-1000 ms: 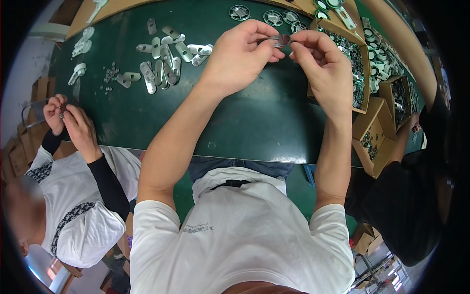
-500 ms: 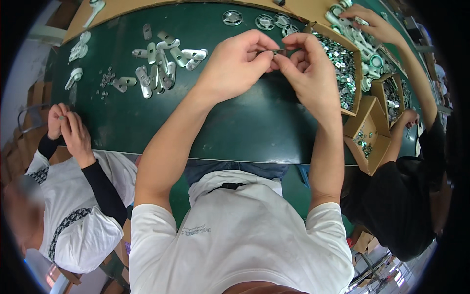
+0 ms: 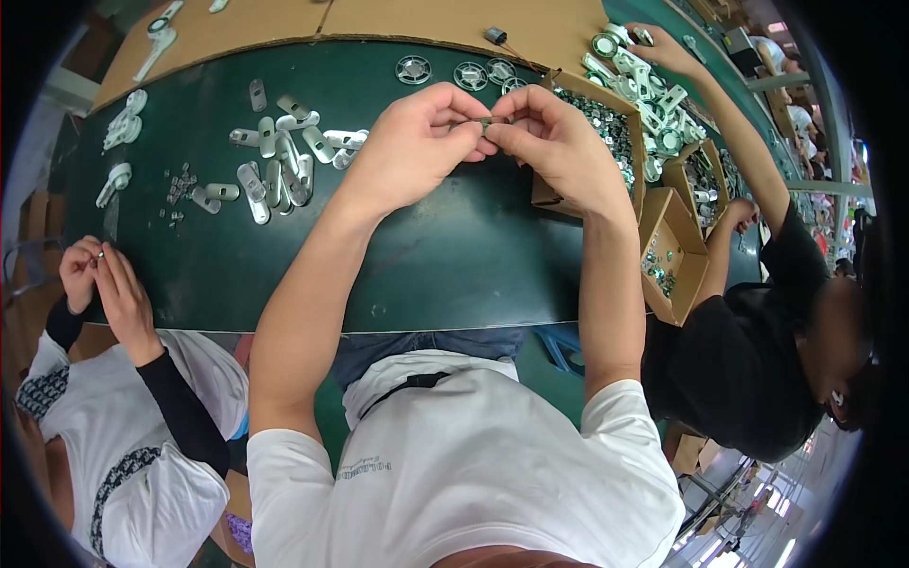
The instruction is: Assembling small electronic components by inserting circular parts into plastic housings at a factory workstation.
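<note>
Head view, held piece: a small, slim, dark metallic-looking piece (image 3: pixel 484 122) sits straight ahead of your chest, above the dark green bench (image 3: pixel 454 260), between your two sets of fingertips; its outline is mostly hidden.
Piece's long axis: it seems to run left to right, from one hand to the other, though too little shows to be sure.
Left hand: your left hand (image 3: pixel 413 147) pinches the piece's left end between thumb and fingers.
Right hand: your right hand (image 3: pixel 561 147) pinches narrowly at the other end; fingertips nearly meet the left's.
Nearer hand: neither; the piece lies midway between them.
Left-hand side: the loose pile of silver, oval metal plates (image 3: pixel 268 138) lies nearer your left hand.
Right-hand side: the brown cardboard box of small shiny metal parts (image 3: pixel 636 137) stands just beside your right hand.
</note>
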A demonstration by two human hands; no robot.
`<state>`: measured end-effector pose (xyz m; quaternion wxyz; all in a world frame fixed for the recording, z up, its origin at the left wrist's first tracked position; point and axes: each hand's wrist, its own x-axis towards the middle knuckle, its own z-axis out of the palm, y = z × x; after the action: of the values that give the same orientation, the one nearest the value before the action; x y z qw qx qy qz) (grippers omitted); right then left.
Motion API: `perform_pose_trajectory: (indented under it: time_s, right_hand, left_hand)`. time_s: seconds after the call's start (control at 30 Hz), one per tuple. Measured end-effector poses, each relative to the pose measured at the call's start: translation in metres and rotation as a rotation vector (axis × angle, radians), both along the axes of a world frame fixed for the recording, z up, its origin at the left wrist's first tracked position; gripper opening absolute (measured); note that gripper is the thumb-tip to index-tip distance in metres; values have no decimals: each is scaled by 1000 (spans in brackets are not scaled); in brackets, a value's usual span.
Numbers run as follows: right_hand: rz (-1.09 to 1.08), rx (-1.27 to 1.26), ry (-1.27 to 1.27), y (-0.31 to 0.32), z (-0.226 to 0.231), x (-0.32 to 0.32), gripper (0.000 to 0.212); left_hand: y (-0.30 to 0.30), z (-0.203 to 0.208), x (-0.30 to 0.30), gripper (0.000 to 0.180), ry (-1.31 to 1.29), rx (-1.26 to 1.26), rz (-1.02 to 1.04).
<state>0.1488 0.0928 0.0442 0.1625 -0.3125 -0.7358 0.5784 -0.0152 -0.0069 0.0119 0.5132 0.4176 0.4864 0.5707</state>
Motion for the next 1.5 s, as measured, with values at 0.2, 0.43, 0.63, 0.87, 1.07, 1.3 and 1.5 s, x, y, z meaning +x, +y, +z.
perform_pose_trajectory:
  time_s: [0.2, 0.43, 0.63, 0.87, 1.07, 1.3, 1.5]
  right_hand:
    - [91, 180, -158, 11, 7, -11, 14]
    - [180, 221, -250, 15, 16, -18, 15]
    - [168, 381, -226, 30, 25, -26, 16]
    - [25, 937, -319, 94, -16, -148, 33]
    - [-90, 871, -428, 111, -28, -187, 33]
    - [-49, 1221, -415, 55, -13, -115, 23]
    - [-62, 1134, -230, 79, 2, -104, 27]
  left_hand:
    - [1, 1, -2, 17, 9, -66, 66]
    - [0, 3, -4, 17, -37, -87, 44]
    - [10, -7, -1, 15, -21, -81, 86]
    - [10, -28, -2, 17, 384, -94, 205]
    - [4, -26, 3, 15, 583, -73, 281]
    - [5, -18, -19, 14, 752, 3, 625]
    - [9, -19, -41, 18, 689, -90, 607]
